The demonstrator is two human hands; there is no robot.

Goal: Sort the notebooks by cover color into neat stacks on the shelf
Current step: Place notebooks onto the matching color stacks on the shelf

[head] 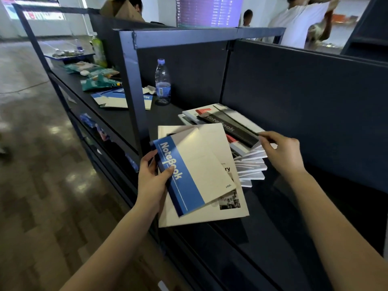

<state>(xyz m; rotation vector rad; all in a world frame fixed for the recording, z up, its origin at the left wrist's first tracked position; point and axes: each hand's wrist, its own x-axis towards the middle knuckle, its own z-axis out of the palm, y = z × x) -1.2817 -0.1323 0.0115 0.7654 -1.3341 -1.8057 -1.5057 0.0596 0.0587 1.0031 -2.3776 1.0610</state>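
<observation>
My left hand (154, 175) grips a blue-and-white notebook (193, 166) by its blue spine, tilted above a larger white book (231, 208) that lies at the shelf's front edge. My right hand (281, 152) pinches the near end of a black-and-white notebook (228, 127) and lifts it off a fanned pile of notebooks (249, 166). Under it a red-and-white notebook (201, 111) shows on the pile. Several more blue-and-white notebooks (117, 99) lie on the shelf to the left, past the upright post.
A clear water bottle (162, 82) stands on the dark shelf (168, 114) behind the notebooks. The blue metal post (132, 80) divides the bays. Green packets (98, 80) and a green bottle (98, 49) sit further left. People stand behind the back panel (304, 85).
</observation>
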